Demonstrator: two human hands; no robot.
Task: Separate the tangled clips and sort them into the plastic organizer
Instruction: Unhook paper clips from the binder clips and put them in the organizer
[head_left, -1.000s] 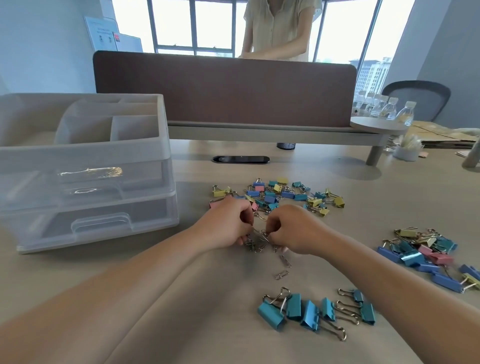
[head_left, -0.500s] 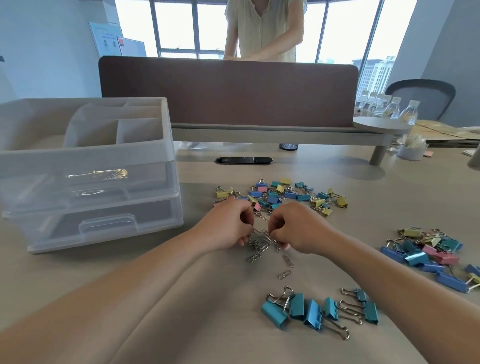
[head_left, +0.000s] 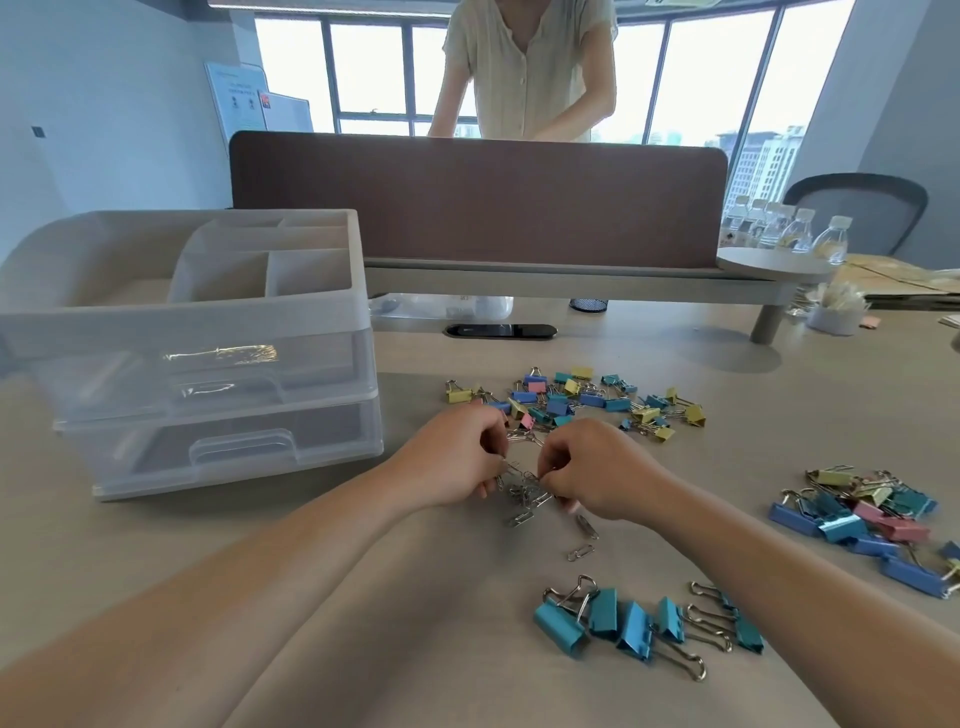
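The plastic organizer (head_left: 182, 322) stands at the far left of the surface (head_left: 779, 405), well apart from the clips, its two drawers closed and its top compartments open to reach.

Just right of it, the left grip (head_left: 452, 457) has its fingers curled and pinches one side of the tangle of paper clips (head_left: 522, 486). The right grip (head_left: 597, 467) pinches the other side in the same way, and the knot hangs between them just above the surface.

The step in hand looks like working one wire clip free. It probably goes best if one grip holds the clump steady while the other slides a single clip along its own loop instead of pulling straight, which could bend the wire or tighten the knot. Three loose paper clips (head_left: 586, 526) lie just below the tangle.

Behind the hands lies a mixed pile of small binder clips (head_left: 571, 397), nearer the body a row of teal binder clips (head_left: 639, 618), and at the far right a pile of larger binder clips (head_left: 862, 514).

Compared with half a second ago, both grips stay on the same knot and the loose clips lie as before. Only the view has lifted, showing more of the person across the divider (head_left: 478, 202).
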